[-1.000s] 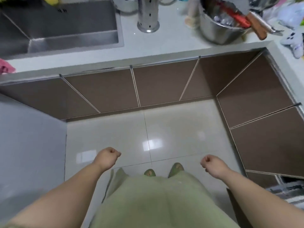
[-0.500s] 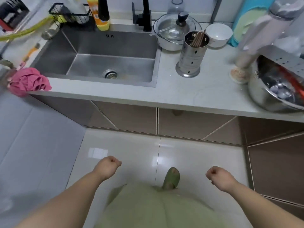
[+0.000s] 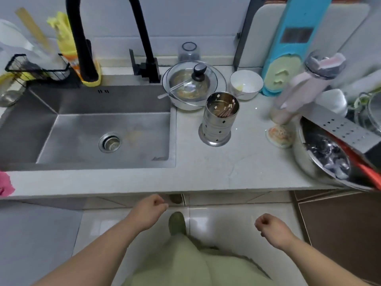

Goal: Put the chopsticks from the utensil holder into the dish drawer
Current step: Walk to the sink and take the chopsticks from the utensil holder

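Left hand (image 3: 149, 208) and right hand (image 3: 270, 227) both loosely fisted, empty.

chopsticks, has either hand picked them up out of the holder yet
No, the chopsticks sit inside the utensil holder, while the left hand and right hand are empty fists below the counter edge.

One utensil holder (image 3: 219, 118) (chopsticks (image 3: 225, 111) uncountable), two hands, one sink (image 3: 86, 129).

Both forearms are bare to the frame edge, with no sleeves, watch or bracelet showing. The left hand (image 3: 148, 209) and right hand (image 3: 270, 227) are ungloved and carry no rings that can be made out. A loose, pale sage-green garment (image 3: 198, 265) covers the body below, softly creased, and a matching green shoe (image 3: 176, 222) shows at its far edge.
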